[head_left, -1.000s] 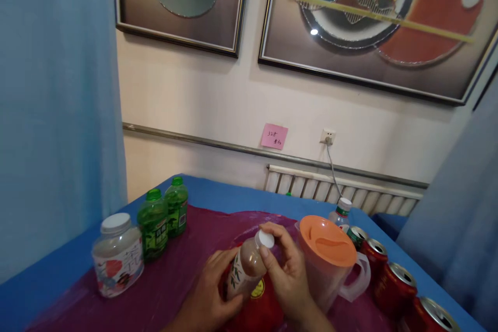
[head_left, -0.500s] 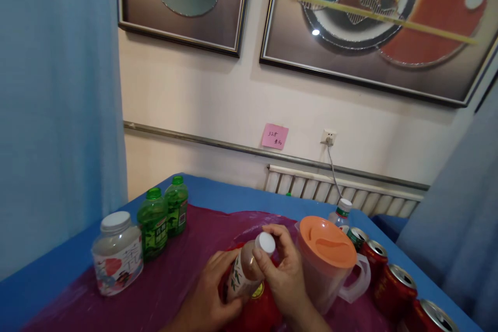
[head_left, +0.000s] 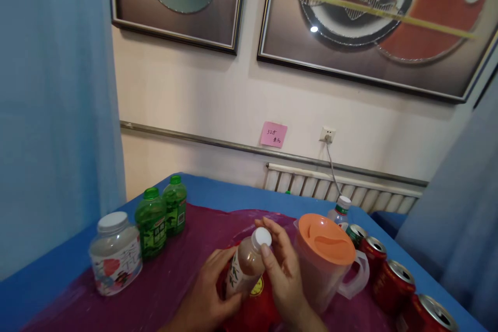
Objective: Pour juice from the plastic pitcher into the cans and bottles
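bottle point(head_left: 249, 262): gripped within left hand's point(head_left: 213, 285) wrapped fingers | white cap point(head_left: 261, 237): still on, beside right hand's point(head_left: 286, 272) curled fingers, pinch cannot be told | right thumb shifted rimward; regrip suggested

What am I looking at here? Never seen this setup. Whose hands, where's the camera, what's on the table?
No machine here: these are a person's bare hands, seen by a camera worn on their head, facing forward and down. The left hand holds a clear bottle with a leaf-patterned label. The right hand is at its white cap; how firmly, I can't tell.

The table has a blue cover and a purple sheet. Left side: a wide, white-lidded jar and two green bottles. Right side: a pitcher with an orange lid, a white-capped bottle, and a row of drink cans.
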`<action>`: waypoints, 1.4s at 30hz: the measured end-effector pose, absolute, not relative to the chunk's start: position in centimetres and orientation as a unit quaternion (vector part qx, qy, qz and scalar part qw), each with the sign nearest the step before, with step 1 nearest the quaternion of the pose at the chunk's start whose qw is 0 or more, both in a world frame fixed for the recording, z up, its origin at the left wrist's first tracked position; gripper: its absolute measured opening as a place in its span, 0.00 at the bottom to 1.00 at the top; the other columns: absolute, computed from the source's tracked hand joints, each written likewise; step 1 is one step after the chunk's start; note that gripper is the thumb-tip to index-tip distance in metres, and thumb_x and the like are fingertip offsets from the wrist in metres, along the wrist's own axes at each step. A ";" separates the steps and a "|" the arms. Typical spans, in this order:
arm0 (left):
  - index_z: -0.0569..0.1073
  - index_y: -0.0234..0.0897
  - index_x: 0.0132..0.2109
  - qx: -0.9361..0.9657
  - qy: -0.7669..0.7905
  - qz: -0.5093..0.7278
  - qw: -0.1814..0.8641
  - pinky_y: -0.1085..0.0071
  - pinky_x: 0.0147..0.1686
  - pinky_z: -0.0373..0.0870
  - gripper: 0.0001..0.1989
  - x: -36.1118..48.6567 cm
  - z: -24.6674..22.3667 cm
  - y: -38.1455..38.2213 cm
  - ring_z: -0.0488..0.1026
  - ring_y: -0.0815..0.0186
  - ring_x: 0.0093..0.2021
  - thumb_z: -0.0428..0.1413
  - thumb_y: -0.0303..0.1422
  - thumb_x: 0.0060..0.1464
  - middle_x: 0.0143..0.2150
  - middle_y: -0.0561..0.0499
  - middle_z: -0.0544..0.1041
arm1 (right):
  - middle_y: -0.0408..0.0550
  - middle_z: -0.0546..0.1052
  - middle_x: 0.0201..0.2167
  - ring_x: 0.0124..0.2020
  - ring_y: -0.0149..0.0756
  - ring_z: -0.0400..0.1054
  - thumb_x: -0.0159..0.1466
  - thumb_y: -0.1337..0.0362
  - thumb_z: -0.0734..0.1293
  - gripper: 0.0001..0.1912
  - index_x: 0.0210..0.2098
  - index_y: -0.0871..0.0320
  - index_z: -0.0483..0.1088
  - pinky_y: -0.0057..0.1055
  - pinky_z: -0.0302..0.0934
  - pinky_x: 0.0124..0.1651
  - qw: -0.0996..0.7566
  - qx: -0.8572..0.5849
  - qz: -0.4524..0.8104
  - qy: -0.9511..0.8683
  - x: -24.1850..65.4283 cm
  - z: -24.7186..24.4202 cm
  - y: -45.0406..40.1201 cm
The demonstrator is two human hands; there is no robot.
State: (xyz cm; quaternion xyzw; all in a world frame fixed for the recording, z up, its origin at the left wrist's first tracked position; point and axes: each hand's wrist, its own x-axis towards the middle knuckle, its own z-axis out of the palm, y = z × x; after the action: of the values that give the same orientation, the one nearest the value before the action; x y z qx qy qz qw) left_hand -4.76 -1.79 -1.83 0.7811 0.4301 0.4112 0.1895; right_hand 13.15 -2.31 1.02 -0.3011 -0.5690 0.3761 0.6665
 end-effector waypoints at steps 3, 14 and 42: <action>0.70 0.45 0.58 0.783 0.432 0.404 0.193 0.57 0.52 0.72 0.27 -4.8 -1.9 -1.8 0.75 0.53 0.50 0.62 0.34 0.50 0.51 0.47 0.78 | 0.51 0.75 0.56 0.57 0.43 0.69 0.68 0.58 0.66 0.18 0.57 0.51 0.71 0.40 0.63 0.59 0.667 -0.299 0.387 -0.563 13.2 0.8 -2.1; 0.69 0.45 0.60 0.777 0.428 0.411 0.210 0.55 0.54 0.70 0.34 -4.7 -2.1 -2.1 0.74 0.51 0.53 0.60 0.29 0.43 0.55 0.47 0.77 | 0.46 0.75 0.44 0.45 0.38 0.71 0.59 0.59 0.74 0.20 0.50 0.53 0.72 0.34 0.66 0.50 0.684 -0.347 0.328 -0.552 12.7 0.8 -1.8; 0.69 0.47 0.62 0.780 0.425 0.413 0.199 0.54 0.59 0.67 0.35 -5.2 -3.2 -1.7 0.72 0.50 0.57 0.64 0.36 0.44 0.58 0.46 0.76 | 0.54 0.76 0.55 0.56 0.44 0.71 0.65 0.58 0.70 0.18 0.54 0.53 0.70 0.42 0.67 0.56 0.717 -0.292 0.366 -0.517 13.3 0.3 -1.6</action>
State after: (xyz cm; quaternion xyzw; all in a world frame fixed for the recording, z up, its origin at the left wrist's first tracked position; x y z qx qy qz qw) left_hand -5.21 -1.69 -3.23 0.7801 0.4252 0.4135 0.1992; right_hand 13.31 -1.58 0.29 -0.2919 -0.5168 0.3660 0.7168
